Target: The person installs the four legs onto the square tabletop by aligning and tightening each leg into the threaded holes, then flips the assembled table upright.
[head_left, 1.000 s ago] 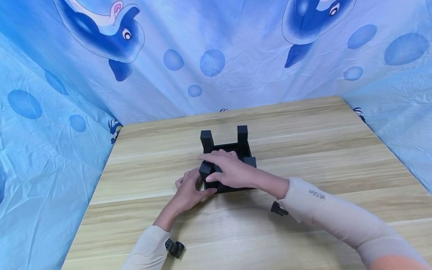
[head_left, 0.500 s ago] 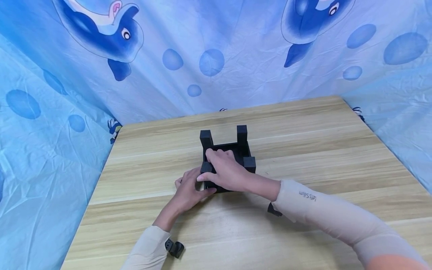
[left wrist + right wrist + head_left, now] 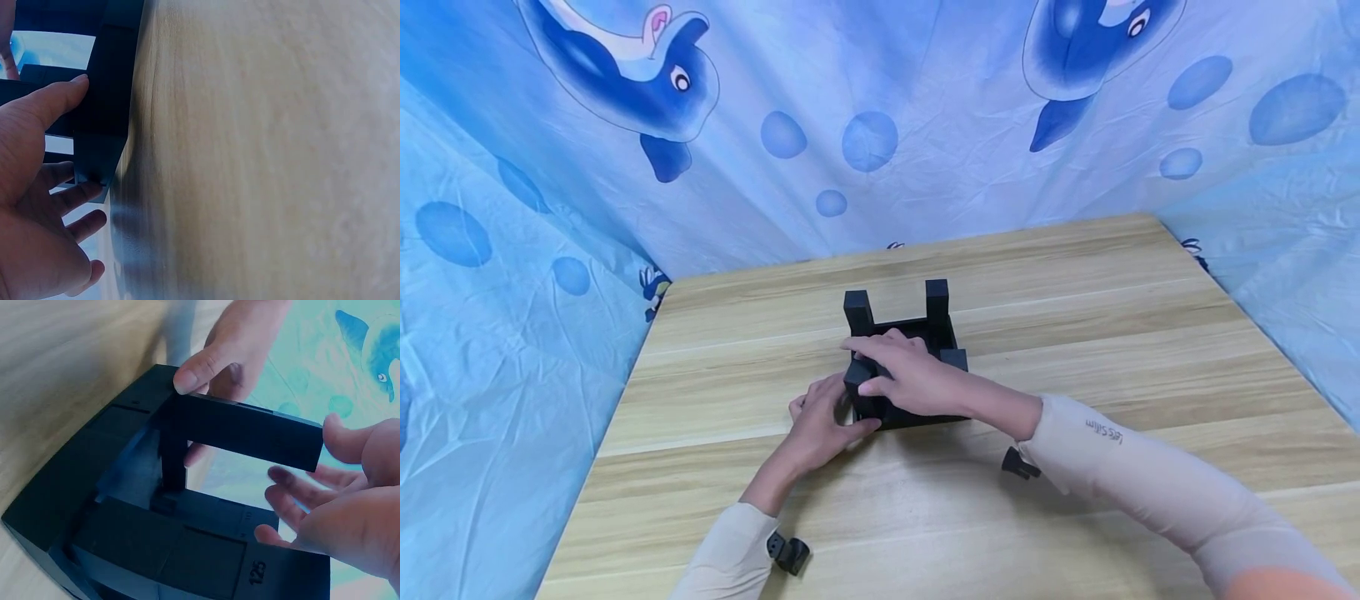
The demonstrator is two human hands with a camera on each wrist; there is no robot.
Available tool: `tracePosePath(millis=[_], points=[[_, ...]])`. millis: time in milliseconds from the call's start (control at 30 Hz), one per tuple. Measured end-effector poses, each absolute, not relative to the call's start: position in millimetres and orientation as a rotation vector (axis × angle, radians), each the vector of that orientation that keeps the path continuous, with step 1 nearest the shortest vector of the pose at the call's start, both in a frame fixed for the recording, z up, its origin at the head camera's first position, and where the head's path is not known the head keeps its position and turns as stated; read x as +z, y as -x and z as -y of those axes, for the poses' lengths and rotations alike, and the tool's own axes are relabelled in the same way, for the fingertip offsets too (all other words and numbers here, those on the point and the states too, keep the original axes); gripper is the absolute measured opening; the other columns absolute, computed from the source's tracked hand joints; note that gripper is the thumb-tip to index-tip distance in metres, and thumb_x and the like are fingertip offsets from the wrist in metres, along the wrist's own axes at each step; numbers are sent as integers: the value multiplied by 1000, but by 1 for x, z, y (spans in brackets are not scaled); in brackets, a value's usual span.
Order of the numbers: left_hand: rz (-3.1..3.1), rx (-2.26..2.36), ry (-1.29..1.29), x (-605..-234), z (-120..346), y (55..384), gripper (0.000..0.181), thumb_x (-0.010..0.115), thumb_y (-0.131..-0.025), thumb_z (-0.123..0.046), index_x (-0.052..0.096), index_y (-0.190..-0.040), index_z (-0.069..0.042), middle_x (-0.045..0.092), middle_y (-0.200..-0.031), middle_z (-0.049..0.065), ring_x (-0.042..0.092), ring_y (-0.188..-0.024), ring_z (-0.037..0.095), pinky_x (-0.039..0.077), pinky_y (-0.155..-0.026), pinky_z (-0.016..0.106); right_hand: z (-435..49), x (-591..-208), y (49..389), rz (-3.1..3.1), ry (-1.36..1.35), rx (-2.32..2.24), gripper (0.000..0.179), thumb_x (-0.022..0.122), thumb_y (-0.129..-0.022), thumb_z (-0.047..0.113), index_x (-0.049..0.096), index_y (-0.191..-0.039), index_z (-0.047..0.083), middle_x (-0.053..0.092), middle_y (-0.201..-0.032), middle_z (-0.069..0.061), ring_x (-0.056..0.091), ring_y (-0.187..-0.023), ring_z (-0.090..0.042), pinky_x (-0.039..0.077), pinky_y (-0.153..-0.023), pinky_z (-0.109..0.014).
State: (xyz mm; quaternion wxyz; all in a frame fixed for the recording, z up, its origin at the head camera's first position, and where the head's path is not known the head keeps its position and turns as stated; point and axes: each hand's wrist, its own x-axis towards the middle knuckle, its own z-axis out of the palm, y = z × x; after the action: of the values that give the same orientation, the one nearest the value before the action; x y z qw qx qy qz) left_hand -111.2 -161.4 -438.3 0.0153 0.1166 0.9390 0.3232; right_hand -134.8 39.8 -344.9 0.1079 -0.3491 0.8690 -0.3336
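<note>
A small black four-legged stand [image 3: 925, 419] lies on the table with its legs pointing up and its rimmed base below. At its near-left corner, my left hand [image 3: 822, 427] grips the base, thumb on the front side and fingers along the left side. My right hand [image 3: 917, 377] reaches across the stand and holds the near-left leg [image 3: 857, 377] by its upper end, thumb on one side and fingers around the other. That leg [image 3: 250, 431] sits turned at an angle to the base. In the right wrist view another leg [image 3: 206, 562] bears the number 125.
Two far legs [image 3: 858, 310] and the near-right leg [image 3: 954, 358] stand up from the base. The wood-grain table [image 3: 1112, 350] extends around it. A blue dolphin-print curtain [image 3: 880, 125] hangs behind and at the sides. Small black devices [image 3: 788, 552] sit at both wrists.
My right hand swung left, turning the near-left leg square to the view, then swung back right; the leg is angled again. My left hand has stayed on the corner.
</note>
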Motion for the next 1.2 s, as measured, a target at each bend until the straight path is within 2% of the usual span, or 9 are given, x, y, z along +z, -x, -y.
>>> tracePosePath(millis=[167, 333, 467, 567, 700, 800, 900, 1033, 1200], points=[[-2925, 1014, -375, -437, 161, 110, 69, 79, -77, -45, 50, -137, -29, 50, -141, -3, 35, -131, 21, 13, -99, 49, -39, -348, 137, -2534, 1082, -1020, 41, 60, -95, 21, 53, -136, 17, 54, -136, 2, 43, -121, -19, 25, -104, -48], [-2910, 1043, -393, -438, 161, 111, 67, 78, -78, -44, 49, -137, -32, 50, -140, -6, 35, -130, 19, 13, -98, 48, -35, -353, 138, -2584, 1069, -1052, 23, 64, -92, 27, 56, -111, 18, 60, -107, 6, 46, -99, -15, 29, -95, -42], [-2903, 1059, -395, -439, 162, 111, 67, 78, -78, -42, 49, -137, -31, 51, -139, -8, 35, -130, 19, 12, -99, 49, -31, -357, 136, -2658, 1024, -1032, 31, 67, -89, 40, 46, -95, 17, 51, -83, 2, 42, -83, -17, 29, -89, -38], [-2908, 1063, -402, -439, 162, 111, 66, 79, -78, -42, 50, -136, -29, 52, -138, -8, 36, -130, 20, 13, -99, 50, -28, -359, 135, -2703, 1011, -999, 39, 67, -86, 47, 44, -93, 16, 49, -80, 0, 41, -81, -17, 28, -88, -39], [-2919, 1067, -414, -440, 162, 112, 65, 79, -78, -40, 51, -135, -27, 53, -136, -7, 38, -128, 21, 13, -98, 50, -27, -360, 134, -2733, 962, -971, 44, 67, -84, 52, 46, -92, 15, 50, -80, -2, 42, -79, -18, 29, -86, -39], [-2919, 1059, -409, -440, 162, 112, 65, 79, -78, -40, 52, -136, -27, 53, -137, -6, 38, -128, 21, 14, -97, 49, -28, -360, 134, -2699, 911, -971, 45, 68, -83, 53, 49, -100, 15, 54, -89, -2, 45, -83, -18, 30, -86, -39], [-2909, 1038, -392, -440, 162, 112, 66, 78, -79, -42, 51, -137, -27, 52, -138, -6, 36, -129, 20, 13, -97, 47, -31, -360, 134, -2644, 919, -965, 55, 68, -85, 49, 50, -123, 15, 57, -113, -3, 46, -98, -18, 30, -91, -41], [-2904, 1009, -371, -440, 161, 112, 68, 77, -79, -46, 49, -139, -28, 50, -140, -5, 34, -131, 20, 13, -98, 47, -34, -355, 134, -2592, 1036, -987, 65, 66, -90, 36, 38, -146, 19, 49, -138, 0, 40, -121, -19, 28, -99, -45], [-2911, 995, -374, -439, 161, 112, 67, 76, -79, -47, 49, -138, -29, 48, -142, -3, 33, -133, 20, 13, -98, 47, -36, -350, 136, -2597, 1180, -1014, 42, 64, -93, 21, 53, -133, 17, 56, -132, 4, 42, -119, -17, 28, -98, -44]])
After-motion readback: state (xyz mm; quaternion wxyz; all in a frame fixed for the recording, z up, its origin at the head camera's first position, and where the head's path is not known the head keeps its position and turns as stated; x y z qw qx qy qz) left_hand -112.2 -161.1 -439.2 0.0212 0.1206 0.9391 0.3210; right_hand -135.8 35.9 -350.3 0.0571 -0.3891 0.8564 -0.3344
